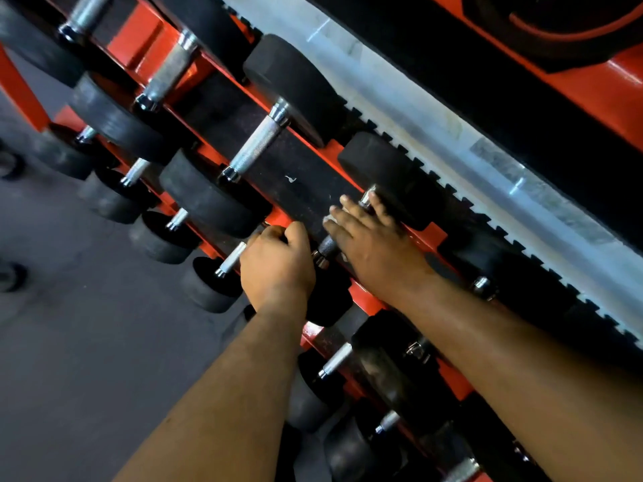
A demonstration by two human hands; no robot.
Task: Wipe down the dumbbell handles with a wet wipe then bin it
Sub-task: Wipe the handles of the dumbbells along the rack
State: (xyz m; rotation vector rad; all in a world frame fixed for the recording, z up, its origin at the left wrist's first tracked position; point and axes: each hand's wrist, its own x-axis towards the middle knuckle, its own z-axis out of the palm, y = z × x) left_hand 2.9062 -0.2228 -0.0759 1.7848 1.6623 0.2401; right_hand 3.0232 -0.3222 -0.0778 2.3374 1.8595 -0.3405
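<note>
- Head view: we see both forearms reaching up from the lower edge toward a red rack [362, 294] loaded with black dumbbells.
- Our right hand [368, 238] lies over the handle [326, 245] of one dumbbell, fingers extended and close together, pressing a white wet wipe [330, 220] against the metal; only a small corner of the wipe shows beneath the fingers.
- Our left hand [278, 262] is curled into a fist around the near end of that same dumbbell, just beside the right hand; what exactly the fingers close on is hidden.
- The knurled handle shows between the two hands.
- A neighbouring dumbbell handle [255, 147] sits up-left with a bare black strip of rack between.
- Grey floor [87, 342] opens to the left of the rack; a toothed black mat edge [487, 217] runs along the right.
</note>
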